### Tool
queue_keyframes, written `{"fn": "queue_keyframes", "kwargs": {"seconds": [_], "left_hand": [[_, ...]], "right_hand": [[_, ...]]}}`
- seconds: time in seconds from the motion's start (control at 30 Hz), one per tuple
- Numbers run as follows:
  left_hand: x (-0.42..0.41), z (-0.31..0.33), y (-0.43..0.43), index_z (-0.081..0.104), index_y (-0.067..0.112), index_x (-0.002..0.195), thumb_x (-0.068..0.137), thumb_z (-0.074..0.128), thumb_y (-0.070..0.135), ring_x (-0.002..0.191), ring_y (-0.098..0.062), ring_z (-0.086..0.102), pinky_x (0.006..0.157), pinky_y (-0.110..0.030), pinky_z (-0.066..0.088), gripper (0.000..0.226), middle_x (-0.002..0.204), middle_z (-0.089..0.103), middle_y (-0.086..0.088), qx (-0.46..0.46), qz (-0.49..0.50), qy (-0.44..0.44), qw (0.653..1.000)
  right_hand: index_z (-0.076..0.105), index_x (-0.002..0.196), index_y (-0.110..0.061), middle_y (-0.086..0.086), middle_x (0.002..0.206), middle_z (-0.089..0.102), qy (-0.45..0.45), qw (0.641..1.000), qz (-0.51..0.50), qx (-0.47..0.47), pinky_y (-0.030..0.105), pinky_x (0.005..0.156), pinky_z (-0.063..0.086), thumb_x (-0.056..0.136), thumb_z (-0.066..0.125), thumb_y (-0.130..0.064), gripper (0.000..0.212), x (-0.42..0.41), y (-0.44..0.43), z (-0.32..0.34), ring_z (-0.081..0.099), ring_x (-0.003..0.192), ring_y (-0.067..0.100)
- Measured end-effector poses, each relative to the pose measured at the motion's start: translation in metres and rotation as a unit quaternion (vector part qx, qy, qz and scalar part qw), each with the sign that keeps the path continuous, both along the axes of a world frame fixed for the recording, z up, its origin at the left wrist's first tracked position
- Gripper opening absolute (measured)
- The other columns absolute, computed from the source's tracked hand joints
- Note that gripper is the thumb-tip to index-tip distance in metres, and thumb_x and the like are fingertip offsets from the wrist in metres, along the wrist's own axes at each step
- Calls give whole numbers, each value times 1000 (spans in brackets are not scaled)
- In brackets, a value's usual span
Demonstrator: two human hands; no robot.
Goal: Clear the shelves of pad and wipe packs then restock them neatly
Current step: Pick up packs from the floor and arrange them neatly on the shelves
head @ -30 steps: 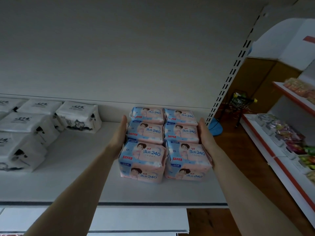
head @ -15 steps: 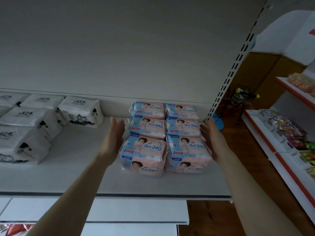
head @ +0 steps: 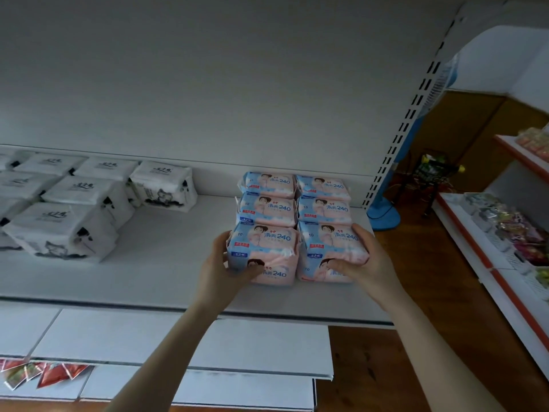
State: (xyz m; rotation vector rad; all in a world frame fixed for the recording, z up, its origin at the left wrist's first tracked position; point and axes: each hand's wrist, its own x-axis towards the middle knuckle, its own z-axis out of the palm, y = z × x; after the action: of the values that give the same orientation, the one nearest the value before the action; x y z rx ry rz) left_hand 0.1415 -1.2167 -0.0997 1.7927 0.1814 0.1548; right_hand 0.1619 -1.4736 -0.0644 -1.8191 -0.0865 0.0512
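Observation:
Pink-and-blue pad packs [head: 269,206] stand in two rows on the white shelf [head: 166,272], toward its right end. My left hand [head: 221,267] grips the front left pad pack [head: 264,248], thumb across its front face. My right hand [head: 364,261] grips the front right pad pack [head: 328,248] the same way. Both front stacks rest on the shelf. White wipe packs [head: 68,209] with black ink drawings lie in rows at the shelf's left.
A slotted upright [head: 407,120] bounds the shelf on the right. Lower shelves [head: 178,343] jut out below, with red sachets [head: 44,373] at the bottom left. A blue fan base [head: 383,215] stands on the wooden floor. Another shelf unit [head: 490,263] with snacks runs along the right.
Both hands drew away from the sides of the pad packs, then came back lower and closed on the two front packs. The view shifted slightly.

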Motion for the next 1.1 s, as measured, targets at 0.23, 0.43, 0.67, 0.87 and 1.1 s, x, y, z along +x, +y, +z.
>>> {"fn": "queue_keyframes", "kwargs": {"seconds": [0.23, 0.43, 0.67, 0.87, 1.1], "left_hand": [[-2, -1, -11, 37, 16, 134, 70, 81, 17, 99, -14, 58, 73, -28, 55, 77, 116, 55, 6, 16, 32, 7, 999], [13, 3, -7, 43, 28, 112, 74, 73, -1, 100, -15, 64, 72, -25, 57, 57, 112, 60, 6, -76, -65, 4, 995], [30, 0, -1, 40, 15, 127, 77, 68, -7, 101, -14, 63, 76, -22, 56, 61, 116, 61, -4, -86, -116, 7, 989], [27, -5, 2, 41, 11, 129, 71, 79, 5, 109, -23, 62, 85, -38, 56, 70, 120, 62, -8, -86, -113, 18, 990], [18, -1, 7, 43, 10, 128, 53, 81, 32, 107, -23, 64, 85, -42, 56, 87, 120, 63, -9, -94, -132, 13, 987]], "right_hand": [[30, 139, -23, -20, 115, 49, 30, 999, -12, 28, 16, 69, 55, 72, 73, 2, 84, 0, -10, -4, 59, 99, 1], [35, 113, -39, -28, 103, 44, 10, 999, 0, 36, 10, 61, 51, 72, 69, 9, 71, 3, 1, -1, 57, 83, -22], [42, 110, -42, -18, 111, 55, 3, 1000, 9, 7, 20, 74, 56, 71, 74, 1, 66, 16, 4, -4, 59, 99, -10], [37, 119, -40, -25, 108, 50, 17, 1000, -1, 18, 19, 72, 55, 71, 74, 1, 74, 12, 3, -5, 58, 97, -9], [11, 149, -22, -23, 119, 44, 63, 997, -14, 35, 16, 69, 55, 71, 74, 3, 103, 5, -3, -5, 54, 96, -3]]}}
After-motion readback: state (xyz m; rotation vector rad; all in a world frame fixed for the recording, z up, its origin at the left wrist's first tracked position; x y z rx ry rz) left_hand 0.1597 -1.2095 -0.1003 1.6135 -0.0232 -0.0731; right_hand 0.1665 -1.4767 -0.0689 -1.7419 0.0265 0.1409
